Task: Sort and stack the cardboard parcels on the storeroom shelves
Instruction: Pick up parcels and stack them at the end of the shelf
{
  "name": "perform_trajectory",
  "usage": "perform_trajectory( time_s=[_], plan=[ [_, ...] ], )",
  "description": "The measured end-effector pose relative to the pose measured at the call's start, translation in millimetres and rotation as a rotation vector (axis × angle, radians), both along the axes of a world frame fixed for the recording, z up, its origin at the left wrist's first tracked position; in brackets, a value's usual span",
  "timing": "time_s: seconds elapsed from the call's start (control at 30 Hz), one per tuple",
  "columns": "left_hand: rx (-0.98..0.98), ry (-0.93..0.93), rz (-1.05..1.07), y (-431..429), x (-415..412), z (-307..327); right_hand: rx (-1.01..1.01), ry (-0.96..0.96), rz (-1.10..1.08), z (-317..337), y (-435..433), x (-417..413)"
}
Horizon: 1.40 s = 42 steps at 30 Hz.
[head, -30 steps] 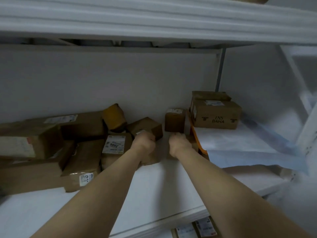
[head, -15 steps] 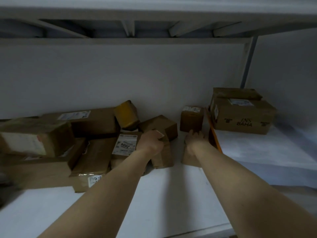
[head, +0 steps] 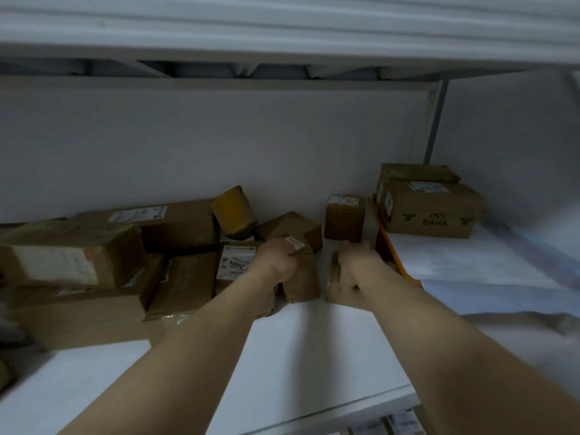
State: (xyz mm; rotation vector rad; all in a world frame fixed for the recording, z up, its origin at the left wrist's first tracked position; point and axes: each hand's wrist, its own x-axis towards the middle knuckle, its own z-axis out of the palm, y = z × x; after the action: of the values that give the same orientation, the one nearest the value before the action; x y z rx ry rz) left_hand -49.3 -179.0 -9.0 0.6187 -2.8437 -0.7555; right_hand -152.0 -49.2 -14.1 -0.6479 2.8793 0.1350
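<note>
Both my arms reach deep into a white shelf. My left hand is closed over the top of a small brown parcel with a white label, which stands at the right end of a heap of cardboard parcels. My right hand grips a second small brown parcel just to the right of it. A small upright box stands behind my hands against the back wall. Two stacked boxes, the front one marked BAHA, sit at the back right.
An orange-edged flat piece and white sheets lie under the BAHA boxes on the right. The upper shelf's underside hangs low overhead. A yellow-taped box leans on the back wall. More parcels show on the shelf below.
The view has shifted and tilted slightly. My two hands stay on the same two small parcels; the gap between those parcels looks a little wider.
</note>
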Motion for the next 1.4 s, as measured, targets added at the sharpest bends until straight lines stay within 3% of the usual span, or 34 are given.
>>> perform_trajectory(
  time_s=[0.1, 0.17, 0.3, 0.47, 0.6, 0.73, 0.87, 1.1, 1.27, 1.4],
  plan=[
    [0.059, 0.072, 0.014, 1, 10, 2, 0.065, 0.027, 0.015, 2, -1, 16],
    [0.098, 0.115, 0.035, 1, 17, 1, -0.006, -0.012, -0.041, 9, 2, 25],
    [0.256, 0.202, 0.072, -1, 30, 0, -0.377, -0.249, -0.225, 24, 9, 38],
    [0.648, 0.222, 0.126, 6, 55, 11, -0.922, -0.506, -0.305, 35, 28, 61],
    [1.008, 0.114, 0.071, 21, 88, 20, -1.164, -0.674, -0.351, 33, 41, 88],
    [1.007, 0.024, -0.116, 22, 106, 20, -1.305, -0.772, -0.329, 26, 47, 105],
    [0.922, 0.047, -0.194, 14, 112, 14, -1.404, -0.813, -0.289, 20, 47, 117],
    [0.291, 0.218, -0.213, 5, 126, 9, -1.450, -0.932, -0.227, 17, 50, 143],
    [-0.199, 0.301, -0.229, 6, 130, 2, -1.229, -0.786, -0.218, 16, 38, 150],
    [-0.361, 0.386, -0.254, 7, 130, -6, -1.225, -0.712, -0.198, 9, 29, 153]
  ],
)
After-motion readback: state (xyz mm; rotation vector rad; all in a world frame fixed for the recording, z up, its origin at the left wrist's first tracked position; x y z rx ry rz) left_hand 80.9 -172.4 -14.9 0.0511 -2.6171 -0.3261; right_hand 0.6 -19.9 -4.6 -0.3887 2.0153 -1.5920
